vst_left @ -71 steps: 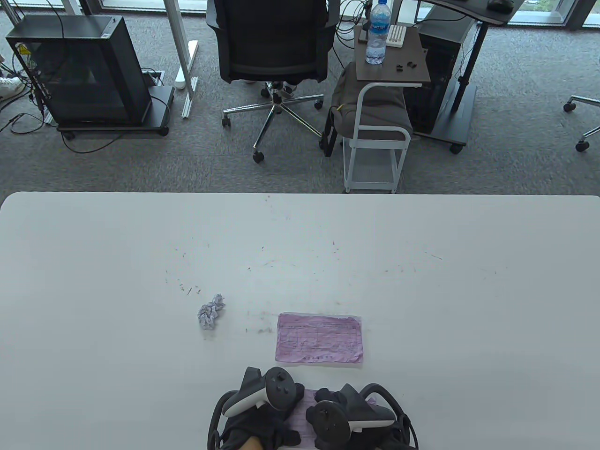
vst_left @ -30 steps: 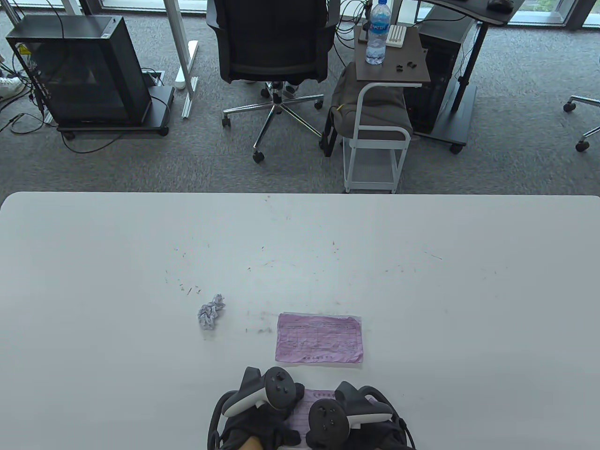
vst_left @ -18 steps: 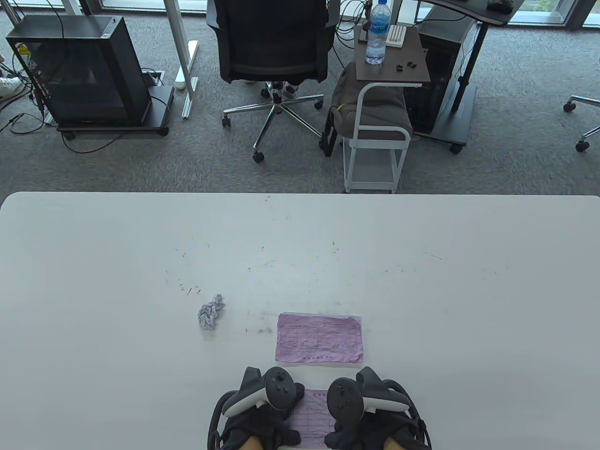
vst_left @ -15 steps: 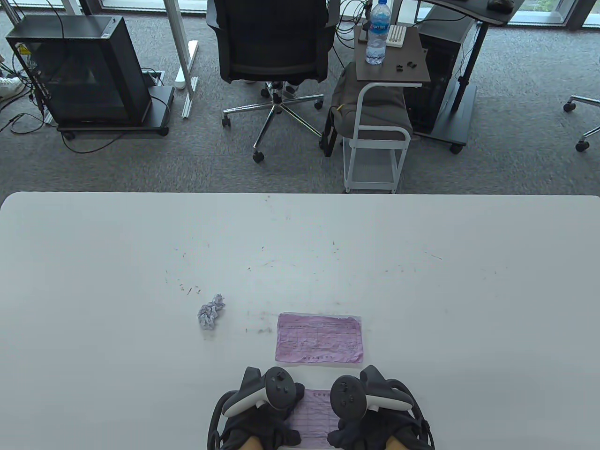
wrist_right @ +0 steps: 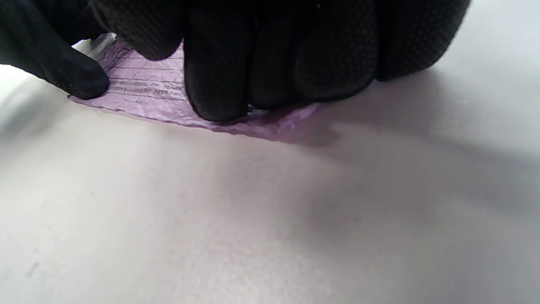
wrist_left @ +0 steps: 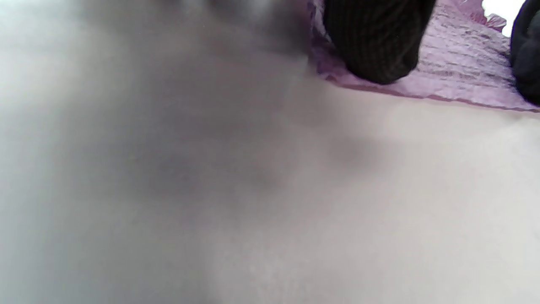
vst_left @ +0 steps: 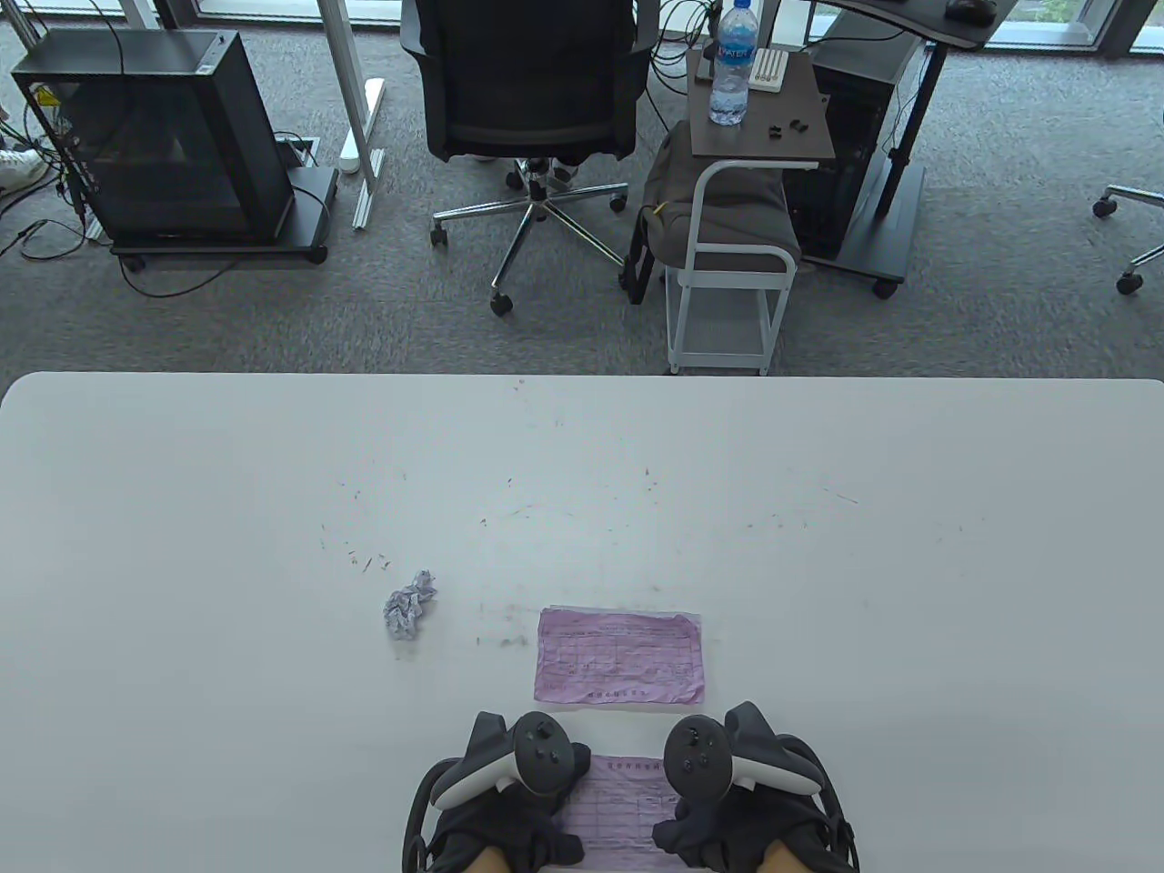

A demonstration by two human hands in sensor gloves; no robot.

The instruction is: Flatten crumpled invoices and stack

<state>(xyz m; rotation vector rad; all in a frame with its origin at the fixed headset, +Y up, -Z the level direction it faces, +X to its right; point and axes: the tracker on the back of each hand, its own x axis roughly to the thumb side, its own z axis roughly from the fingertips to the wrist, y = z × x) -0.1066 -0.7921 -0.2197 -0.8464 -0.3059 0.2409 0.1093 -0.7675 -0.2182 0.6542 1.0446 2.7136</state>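
A wrinkled purple invoice (vst_left: 623, 805) lies at the table's near edge between my two hands. My left hand (vst_left: 509, 823) presses its left end, and a gloved fingertip (wrist_left: 375, 38) shows on the purple paper (wrist_left: 455, 71). My right hand (vst_left: 718, 823) presses the right end, its fingertips (wrist_right: 274, 55) down on the sheet's edge (wrist_right: 143, 90). A flattened purple invoice (vst_left: 620, 657) lies just beyond the hands. A crumpled pale ball of paper (vst_left: 409, 607) sits further left. Trackers hide most of both hands from above.
The white table (vst_left: 818, 546) stretches wide and bare beyond the papers, with faint scuff marks. Behind its far edge stand an office chair (vst_left: 532, 82), a small cart (vst_left: 737, 227) with a water bottle (vst_left: 732, 59), and a computer case (vst_left: 155, 136).
My right hand has slid to the right along the near invoice, uncovering more of the sheet. My left hand has stayed put. The other papers have not moved.
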